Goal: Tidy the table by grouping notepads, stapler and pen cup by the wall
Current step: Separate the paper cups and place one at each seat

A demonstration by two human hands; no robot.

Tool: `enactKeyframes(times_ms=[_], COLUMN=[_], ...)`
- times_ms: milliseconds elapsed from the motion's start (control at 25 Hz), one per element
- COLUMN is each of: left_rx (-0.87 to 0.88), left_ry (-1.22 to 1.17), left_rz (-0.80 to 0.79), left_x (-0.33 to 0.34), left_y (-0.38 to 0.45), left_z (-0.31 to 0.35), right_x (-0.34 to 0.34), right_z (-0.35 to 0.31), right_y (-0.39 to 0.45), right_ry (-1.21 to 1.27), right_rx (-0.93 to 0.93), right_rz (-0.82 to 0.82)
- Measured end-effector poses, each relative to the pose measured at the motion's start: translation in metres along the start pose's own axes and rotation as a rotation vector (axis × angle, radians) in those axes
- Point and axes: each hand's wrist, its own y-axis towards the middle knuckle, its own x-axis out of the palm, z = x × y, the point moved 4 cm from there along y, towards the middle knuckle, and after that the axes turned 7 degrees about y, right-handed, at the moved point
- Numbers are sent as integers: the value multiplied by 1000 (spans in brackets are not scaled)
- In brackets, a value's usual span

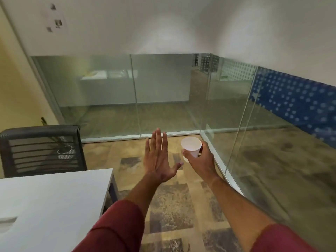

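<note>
My right hand (202, 158) grips a white paper cup (191, 145) from the side and holds it in the air above the floor. The cup looks empty from above. My left hand (157, 157) is stretched out flat beside it, fingers spread and holding nothing. Both arms wear dark red sleeves. No notepads, stapler or pens appear in this view. The white table (54, 200) lies at the lower left, away from both hands.
A black mesh office chair (41, 150) stands behind the table at the left. Glass partition walls (163, 91) run across the back and along the right side. Patterned carpet (172, 206) covers the floor under my arms.
</note>
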Motion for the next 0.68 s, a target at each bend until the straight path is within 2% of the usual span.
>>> enactKeyframes(times_ms=[320, 680], left_rx=[-221, -433], left_ry=[64, 170], left_rz=[-27, -61], left_x=[90, 172], left_y=[168, 298], left_z=[-84, -216], right_x=[127, 310], right_z=[48, 75], right_y=[213, 374], right_ry=[53, 131], right_rx=[-20, -20], right_rz=[-204, -429])
